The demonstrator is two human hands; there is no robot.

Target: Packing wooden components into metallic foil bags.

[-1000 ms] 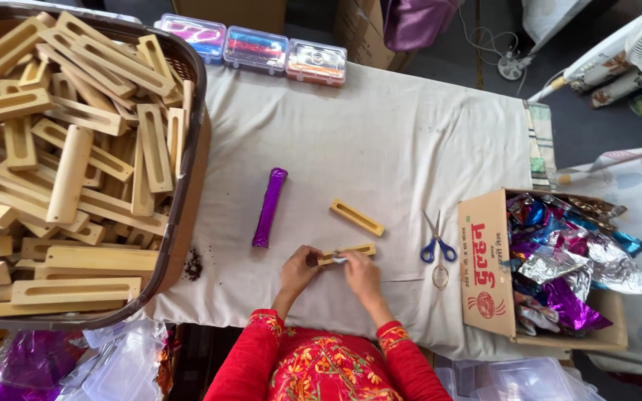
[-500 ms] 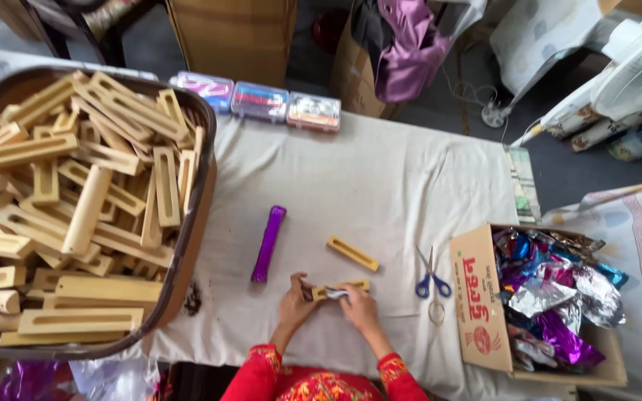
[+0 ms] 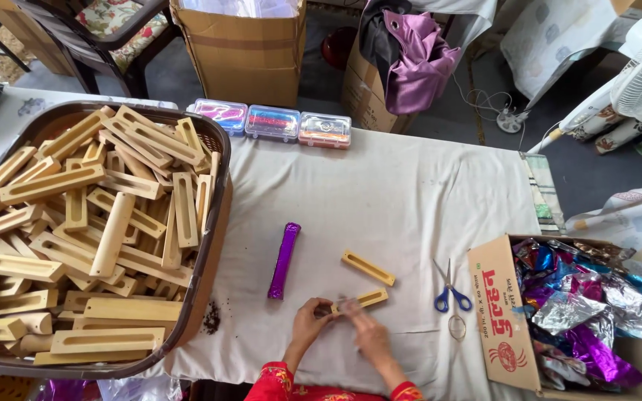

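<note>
Together, left hand [image 3: 307, 321] and right hand [image 3: 369, 336] gripping slotted wooden block [image 3: 363, 300]

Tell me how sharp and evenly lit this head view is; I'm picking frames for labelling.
Head view: soft, even daylight, no hard shadows on the white cloth; the right hand is smeared by motion blur, the left hand less so; the wooden block between them stays readable; foil wrappers in the carton show bright glare; wide-angle bending at the edges.
</note>
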